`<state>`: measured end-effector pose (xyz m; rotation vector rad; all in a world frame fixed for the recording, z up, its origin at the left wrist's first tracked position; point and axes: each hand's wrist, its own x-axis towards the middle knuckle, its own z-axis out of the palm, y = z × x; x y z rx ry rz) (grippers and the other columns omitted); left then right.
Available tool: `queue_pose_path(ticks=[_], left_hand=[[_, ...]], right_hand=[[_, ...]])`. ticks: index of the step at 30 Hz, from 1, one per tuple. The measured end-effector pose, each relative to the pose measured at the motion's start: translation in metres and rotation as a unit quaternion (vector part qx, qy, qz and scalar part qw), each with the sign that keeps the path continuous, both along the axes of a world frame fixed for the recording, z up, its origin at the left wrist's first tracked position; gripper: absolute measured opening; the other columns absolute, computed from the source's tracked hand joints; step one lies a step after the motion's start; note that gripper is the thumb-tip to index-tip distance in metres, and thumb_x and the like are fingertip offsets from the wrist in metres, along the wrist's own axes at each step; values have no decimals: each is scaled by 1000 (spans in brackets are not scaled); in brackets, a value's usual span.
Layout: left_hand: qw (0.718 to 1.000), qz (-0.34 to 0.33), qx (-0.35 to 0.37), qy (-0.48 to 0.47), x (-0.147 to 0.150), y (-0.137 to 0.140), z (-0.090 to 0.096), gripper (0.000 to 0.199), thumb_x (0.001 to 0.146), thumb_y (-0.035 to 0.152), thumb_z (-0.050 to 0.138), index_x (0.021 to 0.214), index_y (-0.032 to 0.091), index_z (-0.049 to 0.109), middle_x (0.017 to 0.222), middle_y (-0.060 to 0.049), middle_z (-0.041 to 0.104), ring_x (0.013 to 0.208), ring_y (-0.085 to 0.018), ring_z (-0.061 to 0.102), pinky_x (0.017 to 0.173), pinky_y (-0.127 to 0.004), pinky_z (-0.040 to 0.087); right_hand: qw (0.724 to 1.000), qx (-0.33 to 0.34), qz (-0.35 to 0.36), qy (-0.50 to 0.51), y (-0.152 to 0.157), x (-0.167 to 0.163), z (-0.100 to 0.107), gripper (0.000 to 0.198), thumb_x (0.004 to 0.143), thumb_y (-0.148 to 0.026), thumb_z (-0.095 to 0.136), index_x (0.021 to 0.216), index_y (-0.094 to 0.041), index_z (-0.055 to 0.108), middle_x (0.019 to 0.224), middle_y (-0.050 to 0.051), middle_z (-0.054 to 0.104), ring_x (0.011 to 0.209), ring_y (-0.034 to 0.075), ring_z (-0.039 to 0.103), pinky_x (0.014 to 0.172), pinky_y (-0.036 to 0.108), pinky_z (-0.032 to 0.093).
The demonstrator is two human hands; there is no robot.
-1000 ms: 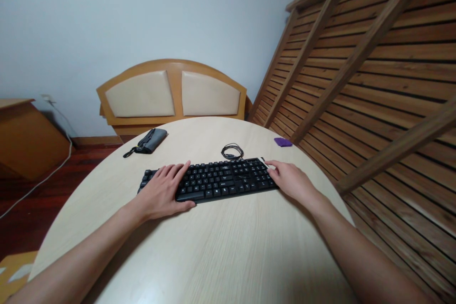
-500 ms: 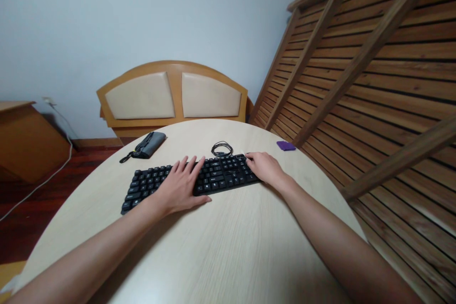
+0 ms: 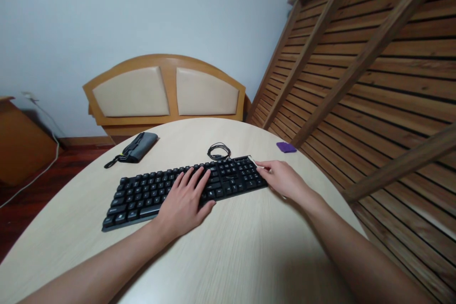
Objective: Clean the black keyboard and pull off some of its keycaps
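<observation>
Keyboard [image 3: 142,190] lies flat, keys up, mid-tabletop [image 3: 245,247], slanted: its left end nearer the tabletop's left edge, its right end farther back. My left hand [image 3: 185,203] is flat across its middle keys, fingers spread, gripping nothing, thumb at the keyboard's near edge. My right hand [image 3: 283,178] is at the keyboard's far right corner, thumb and fingers closed on what looks like a thin white piece [image 3: 255,162]; mostly hidden, so I can't say what it is.

Progress: my right hand is working at the number-pad end, I'd judge. Keys look alike end to end, so I can't tell how much is done or left. Cable [image 3: 218,157] is coiled just behind the keyboard, toward the far edge. Gray pouch [image 3: 142,146] by the far left edge, purple cloth [image 3: 286,147] by the far right; neither hand touches them.
</observation>
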<state>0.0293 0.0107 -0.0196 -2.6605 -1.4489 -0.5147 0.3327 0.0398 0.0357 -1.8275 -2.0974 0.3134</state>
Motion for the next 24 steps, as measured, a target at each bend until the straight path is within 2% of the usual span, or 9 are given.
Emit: queue_pose_path(ticks=[8, 16, 19, 24], left_hand=[[999, 15, 44, 18, 1, -1, -4, 73, 94, 54, 52, 153, 15, 37, 156, -15, 42, 144, -38, 36, 117, -58, 32], [998, 17, 51, 38, 1, -1, -4, 72, 94, 56, 51, 150, 11, 43, 157, -15, 42, 144, -38, 37, 117, -59, 34], [998, 19, 50, 41, 1, -1, -4, 72, 94, 56, 51, 150, 11, 43, 157, -15, 42, 144, -38, 37, 117, -59, 34], [998, 16, 51, 35, 0, 0, -5, 71, 94, 57, 51, 150, 13, 43, 157, -15, 42, 144, -38, 37, 117, -59, 34]], right_hand=[[999, -17, -12, -41, 0, -2, -2, 35, 95, -27, 52, 121, -24, 75, 113, 9, 77, 99, 26, 73, 80, 31, 50], [991, -41, -47, -119, -18, -11, 13, 33, 93, -26, 53, 114, -27, 78, 105, 9, 79, 96, 29, 73, 75, 33, 50], [991, -18, -57, -121, -18, -14, 12, 35, 94, -27, 51, 119, -28, 76, 106, 8, 78, 98, 29, 72, 75, 34, 50], [992, 29, -44, -117, -8, -16, -4, 38, 98, -29, 47, 127, -28, 71, 111, 8, 77, 97, 27, 73, 76, 33, 51]])
